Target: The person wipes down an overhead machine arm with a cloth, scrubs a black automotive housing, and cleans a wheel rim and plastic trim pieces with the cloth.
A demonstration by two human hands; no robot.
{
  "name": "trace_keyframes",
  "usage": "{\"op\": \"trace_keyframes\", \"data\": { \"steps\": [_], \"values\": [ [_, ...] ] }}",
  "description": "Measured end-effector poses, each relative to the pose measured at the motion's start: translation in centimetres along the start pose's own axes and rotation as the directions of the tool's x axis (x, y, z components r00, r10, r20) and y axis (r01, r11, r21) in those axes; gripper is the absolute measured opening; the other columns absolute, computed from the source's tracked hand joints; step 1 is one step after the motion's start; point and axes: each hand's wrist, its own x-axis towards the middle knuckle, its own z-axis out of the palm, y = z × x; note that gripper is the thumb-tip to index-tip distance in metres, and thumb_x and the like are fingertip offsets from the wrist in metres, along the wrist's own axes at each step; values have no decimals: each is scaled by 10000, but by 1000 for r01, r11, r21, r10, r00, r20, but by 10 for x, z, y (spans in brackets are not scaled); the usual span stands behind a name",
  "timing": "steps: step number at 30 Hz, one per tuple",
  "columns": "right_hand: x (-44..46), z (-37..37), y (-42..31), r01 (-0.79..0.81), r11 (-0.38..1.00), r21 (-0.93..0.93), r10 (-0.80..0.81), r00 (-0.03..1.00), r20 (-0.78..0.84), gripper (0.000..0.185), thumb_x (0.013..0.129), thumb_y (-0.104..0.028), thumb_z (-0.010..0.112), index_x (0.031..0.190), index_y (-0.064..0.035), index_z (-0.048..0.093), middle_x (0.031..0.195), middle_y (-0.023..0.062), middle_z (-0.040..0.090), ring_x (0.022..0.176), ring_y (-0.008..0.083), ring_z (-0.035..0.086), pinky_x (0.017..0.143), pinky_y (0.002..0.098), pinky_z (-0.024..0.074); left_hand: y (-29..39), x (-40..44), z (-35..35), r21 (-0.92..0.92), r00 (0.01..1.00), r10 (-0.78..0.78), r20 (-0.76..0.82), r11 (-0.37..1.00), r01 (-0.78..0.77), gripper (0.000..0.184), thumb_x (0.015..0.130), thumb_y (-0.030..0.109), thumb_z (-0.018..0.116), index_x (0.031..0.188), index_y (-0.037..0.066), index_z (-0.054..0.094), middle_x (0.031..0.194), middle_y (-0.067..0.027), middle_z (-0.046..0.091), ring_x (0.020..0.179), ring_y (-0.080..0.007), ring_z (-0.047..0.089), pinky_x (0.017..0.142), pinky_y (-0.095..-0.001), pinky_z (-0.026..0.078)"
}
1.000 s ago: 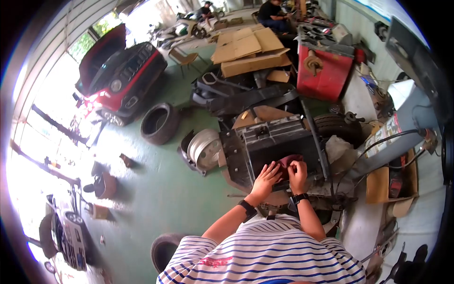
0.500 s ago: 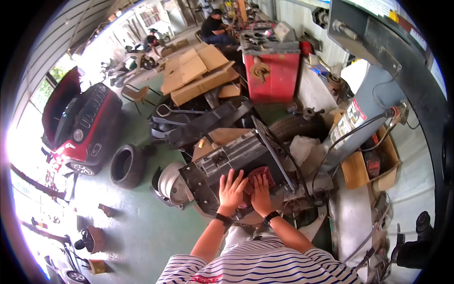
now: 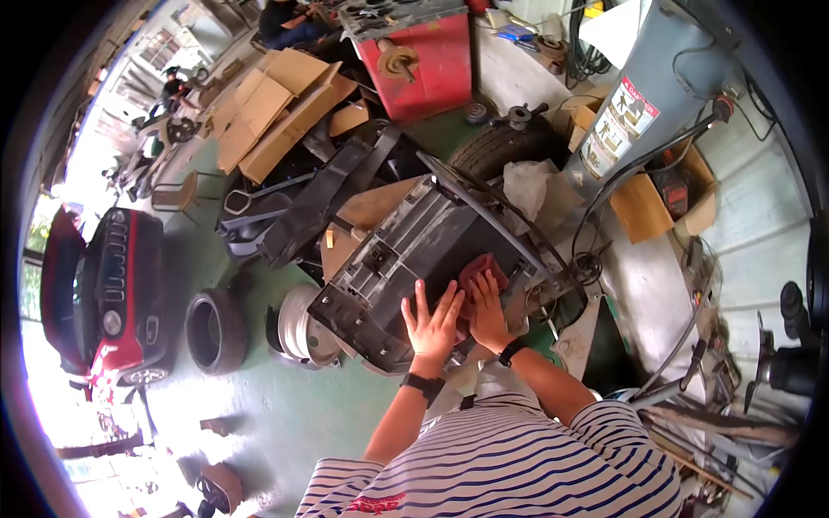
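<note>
A large black plastic panel (image 3: 423, 246) with ribs and cut-outs along one side lies tilted in front of me. My left hand (image 3: 432, 321) rests on its near part, fingers spread wide and flat. Just to its right, my right hand (image 3: 490, 316) lies over a dark red cloth (image 3: 477, 269) and presses it on the panel, with fingers stretched out. Part of the cloth is hidden beneath that hand. Along the panel's far right edge runs a dark bar (image 3: 488, 211).
A white wheel rim (image 3: 298, 326) and a tyre (image 3: 216, 332) stand left on the green floor. Beyond the panel are black plastic parts (image 3: 332, 203), flattened cardboard (image 3: 268, 104) and a red cabinet (image 3: 423, 69). A grey post (image 3: 643, 104) rises right. Another person (image 3: 289, 22) sits far back.
The view has turned, so the surroundings sit differently in the picture. Both hands stay on the panel, the right one still over the red cloth.
</note>
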Motion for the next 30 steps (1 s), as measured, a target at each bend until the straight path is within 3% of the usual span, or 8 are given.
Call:
{"op": "trace_keyframes", "data": {
  "steps": [3, 6, 10, 17, 22, 24, 25, 30],
  "values": [
    [-3, 6, -13, -84, 996, -31, 83, 996, -34, 586, 816, -54, 518, 1379, 31, 380, 1469, 226, 311, 1411, 450, 203, 1142, 527, 219, -7, 4, -22, -230, 993, 110, 31, 968, -100, 358, 792, 195, 594, 1141, 209, 672, 1284, 80, 600, 1318, -267, 457, 1075, -585, 235],
    [3, 19, -36, -109, 989, -97, 97, 988, -123, 593, 851, -105, 521, 1397, 37, 341, 1477, 246, 287, 1402, 455, 221, 1139, 516, 227, -30, -8, -16, -628, 951, 303, -66, 727, -276, 267, 704, 84, 608, 954, 130, 687, 1162, -5, 662, 1124, -241, 594, 983, -415, 429],
    [-6, 36, -108, -276, 952, -135, 248, 950, -191, 610, 859, -126, 516, 1408, 52, 318, 1477, 256, 289, 1384, 429, 281, 1138, 478, 248, -77, -26, -64, -834, 962, 273, -16, 527, -163, 330, 643, -42, 561, 929, 79, 672, 1119, -47, 673, 1065, -274, 606, 866, -388, 528],
    [-34, 91, -178, -402, 883, -243, 313, 889, -334, 656, 809, -26, 522, 1419, 65, 299, 1466, 278, 296, 1358, 447, 299, 1121, 484, 263, -173, -63, -76, -801, 996, 93, 16, 597, -43, 202, 703, 7, 632, 889, 67, 681, 1118, -46, 675, 893, -266, 619, 795, -357, 527],
    [-41, 83, -202, -406, 828, -387, 309, 906, -290, 709, 735, 35, 589, 1390, 62, 320, 1364, 283, 374, 1243, 474, 388, 1047, 491, 338, -196, -100, -59, -816, 930, 326, 171, 575, -51, 220, 758, 29, 624, 962, 76, 695, 1262, -87, 616, 909, -287, 639, 814, -376, 530],
    [-36, 74, -199, -404, 806, -432, 285, 905, -315, 664, 733, 14, 605, 1352, 43, 366, 1297, 268, 433, 1188, 458, 429, 1010, 485, 367, -188, -104, -66, -834, 933, 258, 250, 547, 72, 309, 771, 46, 599, 1064, 113, 666, 1362, -158, 525, 889, -356, 657, 777, -432, 543],
    [-35, 72, -197, -407, 831, -380, 292, 899, -326, 620, 733, 9, 608, 1314, 31, 393, 1261, 261, 462, 1167, 449, 448, 995, 481, 378, -184, -105, -66, -805, 893, 261, 366, 571, 162, 535, 775, 47, 575, 1286, 203, 562, 1400, -187, 474, 917, -412, 636, 777, -462, 537],
    [-32, 64, -194, -416, 846, -333, 324, 898, -298, 450, 749, 7, 593, 1179, -3, 459, 1156, 229, 547, 1041, 426, 543, 888, 464, 450, -172, -112, -68, -777, 769, 492, 409, 630, 10, 747, 785, 26, 529, 1471, 254, 340, 1237, -229, 567, 817, -402, 655, 689, -465, 546]
  ]
}}
